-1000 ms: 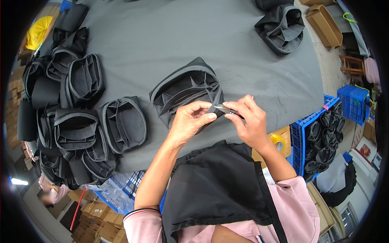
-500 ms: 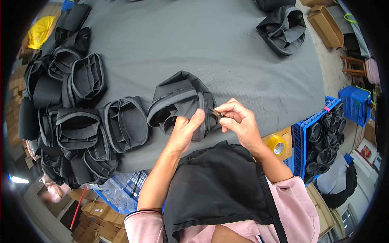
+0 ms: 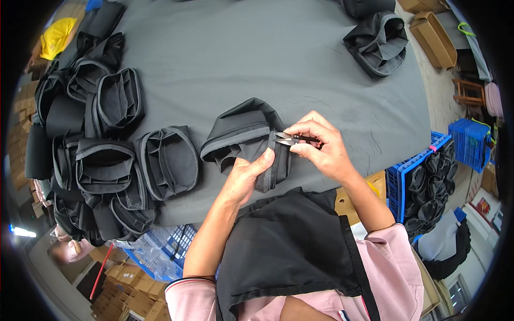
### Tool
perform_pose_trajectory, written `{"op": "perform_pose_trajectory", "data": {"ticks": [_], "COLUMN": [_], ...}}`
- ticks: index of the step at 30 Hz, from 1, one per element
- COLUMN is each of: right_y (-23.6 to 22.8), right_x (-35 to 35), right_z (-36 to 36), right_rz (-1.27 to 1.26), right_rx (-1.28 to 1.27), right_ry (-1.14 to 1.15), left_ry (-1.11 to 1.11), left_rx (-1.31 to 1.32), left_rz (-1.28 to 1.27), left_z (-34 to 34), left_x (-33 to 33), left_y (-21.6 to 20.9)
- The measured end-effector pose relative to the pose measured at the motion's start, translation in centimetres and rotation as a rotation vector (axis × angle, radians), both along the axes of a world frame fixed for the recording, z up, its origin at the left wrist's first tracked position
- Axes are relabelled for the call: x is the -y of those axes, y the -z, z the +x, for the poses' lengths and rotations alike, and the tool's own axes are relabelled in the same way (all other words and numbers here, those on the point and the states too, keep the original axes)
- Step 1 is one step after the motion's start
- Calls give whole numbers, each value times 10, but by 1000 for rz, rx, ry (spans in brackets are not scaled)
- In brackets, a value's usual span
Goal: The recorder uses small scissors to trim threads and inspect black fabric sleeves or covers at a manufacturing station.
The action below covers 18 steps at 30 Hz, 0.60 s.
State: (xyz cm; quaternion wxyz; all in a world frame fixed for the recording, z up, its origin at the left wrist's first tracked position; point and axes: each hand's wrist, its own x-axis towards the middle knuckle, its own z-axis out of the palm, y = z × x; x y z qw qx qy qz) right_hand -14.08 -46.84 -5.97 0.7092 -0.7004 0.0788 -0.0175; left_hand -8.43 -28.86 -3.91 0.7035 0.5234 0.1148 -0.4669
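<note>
One black fabric zippered pouch [image 3: 256, 113] on the grey tabletop [image 3: 214, 64]
My left hand [image 3: 246, 175] is clamped on its rim, my right hand [image 3: 319, 144] on small black-handled metal snips [image 3: 285, 139], blades parted at its edge

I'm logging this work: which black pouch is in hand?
The central pouch: the left hand grips it, and the right hand holds small snips at its edge. No hand touches the other pouches.

From my end I see the left hand [image 3: 244, 179] clasping the bag [image 3: 250, 114], thumb [image 3: 261, 162] raised; the right hand [image 3: 319, 143] pinches at the bag's right side, forearms [image 3: 212, 230] rising toward it.
</note>
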Motion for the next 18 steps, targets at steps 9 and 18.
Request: {"op": "perform_pose_trajectory", "data": {"ticks": [9, 18], "right_y": [-13, -17], "right_x": [5, 18], "right_z": [8, 0], "right_rz": [-515, -303], "right_rx": [240, 139], "right_ry": [26, -139], "left_ry": [73, 112], "left_rx": [3, 45], "left_rz": [28, 11], "left_z": [5, 5], "left_x": [-8, -9], "left_y": [5, 7]}}
